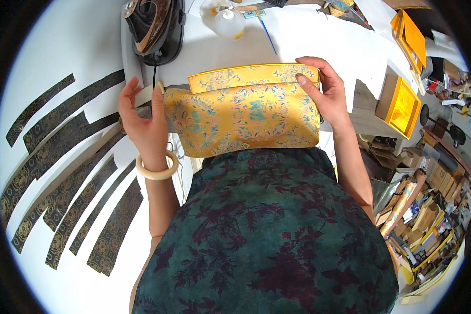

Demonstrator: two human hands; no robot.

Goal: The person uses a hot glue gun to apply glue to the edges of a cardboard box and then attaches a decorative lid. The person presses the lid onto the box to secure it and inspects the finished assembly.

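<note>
A yellow brocade cloth point(246, 118) with blue and green floral patterns lies at the table's near edge, its lower part against my dark green garment. Along its top runs a long, stiff-looking brocade-covered piece point(235, 78) with a plain yellow rim. My right hand point(327, 94) is closed on the right end of this piece, thumb in front and fingers behind. My left hand point(145, 118) is beside the cloth's left edge, fingers and thumb apart, holding nothing visible. A cream bangle point(157, 171) circles my left wrist.
A black iron point(152, 29) stands at the back left. Beyond the brocade are a clear bottle point(228, 23) and a blue brush point(267, 35). Several dark patterned strips point(115, 230) lie at left. At right are a yellow open box point(400, 107) and cluttered cartons point(442, 178).
</note>
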